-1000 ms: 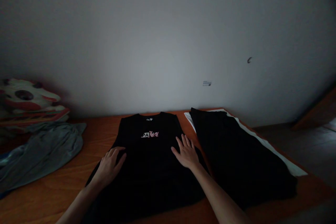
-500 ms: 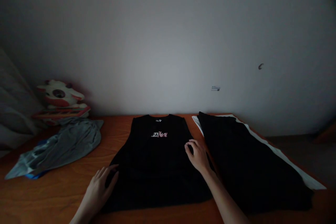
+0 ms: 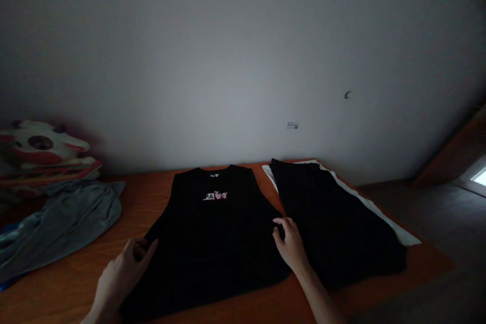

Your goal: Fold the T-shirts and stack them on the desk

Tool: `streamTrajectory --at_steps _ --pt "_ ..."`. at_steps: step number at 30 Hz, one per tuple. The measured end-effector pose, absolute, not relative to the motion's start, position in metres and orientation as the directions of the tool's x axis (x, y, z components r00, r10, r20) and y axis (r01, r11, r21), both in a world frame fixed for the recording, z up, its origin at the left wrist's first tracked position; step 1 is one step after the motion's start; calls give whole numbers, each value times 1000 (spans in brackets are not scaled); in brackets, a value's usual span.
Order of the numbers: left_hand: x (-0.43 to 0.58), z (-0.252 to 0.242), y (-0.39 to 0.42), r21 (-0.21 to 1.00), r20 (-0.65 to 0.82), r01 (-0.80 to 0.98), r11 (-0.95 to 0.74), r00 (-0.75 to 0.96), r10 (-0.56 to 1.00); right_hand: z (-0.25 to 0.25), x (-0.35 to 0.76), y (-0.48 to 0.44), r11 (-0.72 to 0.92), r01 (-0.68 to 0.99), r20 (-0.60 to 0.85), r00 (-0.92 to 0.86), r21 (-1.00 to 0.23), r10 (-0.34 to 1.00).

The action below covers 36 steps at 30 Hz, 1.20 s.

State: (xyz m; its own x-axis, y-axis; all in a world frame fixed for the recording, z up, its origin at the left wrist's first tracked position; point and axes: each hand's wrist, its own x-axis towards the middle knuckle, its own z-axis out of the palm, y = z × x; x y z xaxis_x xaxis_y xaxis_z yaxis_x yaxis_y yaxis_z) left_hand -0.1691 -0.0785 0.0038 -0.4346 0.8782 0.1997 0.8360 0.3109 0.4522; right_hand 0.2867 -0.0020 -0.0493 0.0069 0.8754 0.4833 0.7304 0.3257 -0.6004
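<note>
A black sleeveless top (image 3: 216, 233) lies spread flat, its neckline toward the wall and a pale and pink print on its chest. My left hand (image 3: 123, 268) is at its left edge, thumb and fingers apart in a curve, holding nothing. At the right edge of the top is my right hand (image 3: 289, 243), its fingers loosely curved with a gap to the thumb and nothing held. Right of it lies another black garment (image 3: 341, 223) over a white cloth (image 3: 406, 234).
A crumpled grey garment (image 3: 72, 217) lies at the left, with a bit of blue under it. Behind it stands a cow-shaped toy (image 3: 45, 144) with a keyboard. The orange-brown surface (image 3: 144, 192) meets a plain wall (image 3: 228, 61).
The view has turned to the right, so everything sits further left and a bright patch shows at the far right. My right hand is slightly lower along the top's edge.
</note>
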Motion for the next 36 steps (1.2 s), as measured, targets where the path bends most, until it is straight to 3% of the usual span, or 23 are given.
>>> streamTrajectory --at_steps 2,6,9,15,23,26,32,36 --pt "-165 3 -80 505 136 790 348 -471 872 -49 287 -2 306 730 470 24 -611 882" --pt "-167 -5 -83 550 142 772 318 -462 875 -48 288 -4 279 738 449 36 -614 893" --pt "-177 -16 -83 530 203 812 245 -402 893 -46 287 -5 276 756 439 17 -594 898" --pt "-195 -38 -82 407 415 907 -107 -79 906 -44 287 -5 291 763 448 -2 -577 894" --pt "-186 -30 -79 321 537 937 -141 -57 842 -47 293 -2 339 690 462 -8 -640 887" --pt "-186 -27 -82 375 586 909 -179 -83 806 -49 294 -1 360 635 486 29 -684 873" --pt "-178 -20 -92 562 512 804 -193 -155 845 -50 296 -2 339 583 461 68 -738 885" --pt "-176 -13 -93 590 457 797 -128 -199 867 -47 296 -4 324 542 447 107 -775 888"
